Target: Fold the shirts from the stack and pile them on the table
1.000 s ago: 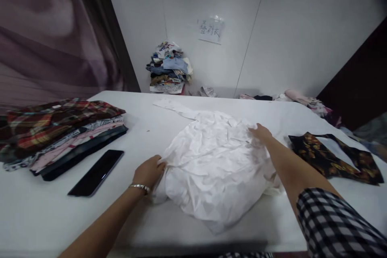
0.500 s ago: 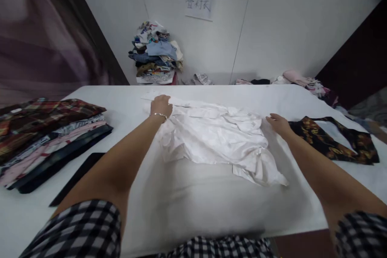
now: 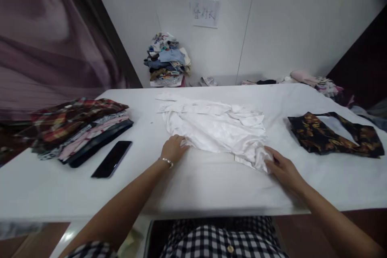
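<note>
Two hands at one white shirt (image 3: pixel 216 129), crumpled mid-table (image 3: pixel 211 185). Left hand (image 3: pixel 173 149): fingers curled, gripping the near-left hem. Right hand (image 3: pixel 282 169): fingers closed on the near-right corner. Left of it: one folded stack (image 3: pixel 78 127), one phone (image 3: pixel 112 159). Right: one dark floral garment (image 3: pixel 332 135), lying apart.

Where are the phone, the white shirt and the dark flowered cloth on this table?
phone (image 3: pixel 112 159): head view, middle of its dark screen.
white shirt (image 3: pixel 217 131): head view, crumpled middle of the fabric.
dark flowered cloth (image 3: pixel 314 137): head view, its patterned left part.
</note>
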The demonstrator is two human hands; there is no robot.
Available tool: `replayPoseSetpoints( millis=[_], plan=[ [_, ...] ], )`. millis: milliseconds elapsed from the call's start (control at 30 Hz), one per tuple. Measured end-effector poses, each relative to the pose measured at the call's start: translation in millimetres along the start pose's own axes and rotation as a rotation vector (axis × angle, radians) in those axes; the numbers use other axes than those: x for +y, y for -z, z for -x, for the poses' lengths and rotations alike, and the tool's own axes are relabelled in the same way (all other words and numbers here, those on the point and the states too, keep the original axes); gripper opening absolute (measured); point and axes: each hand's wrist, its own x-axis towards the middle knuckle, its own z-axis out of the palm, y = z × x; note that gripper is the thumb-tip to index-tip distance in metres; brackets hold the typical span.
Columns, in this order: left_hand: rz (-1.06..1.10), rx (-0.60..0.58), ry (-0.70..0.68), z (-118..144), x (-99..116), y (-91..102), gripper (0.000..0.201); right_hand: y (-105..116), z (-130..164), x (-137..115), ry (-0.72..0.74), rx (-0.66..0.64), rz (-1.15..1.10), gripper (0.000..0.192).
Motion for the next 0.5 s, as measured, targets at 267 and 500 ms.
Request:
replayPoseSetpoints(
  millis=[267, 500],
  plan=[
    [-0.132, 0.275, 0.038, 22.3, -14.1, 55.5, 0.022, 42.0, -5.1, -25.1, -0.162, 0.092, -0.609, 0.047],
    [-0.053, 0.266, -0.01, 93.2, -42.9, 42.2, 0.024, 38.2, 30.6, -9.6, -0.33, 0.046, -0.529, 0.057]
  ],
)
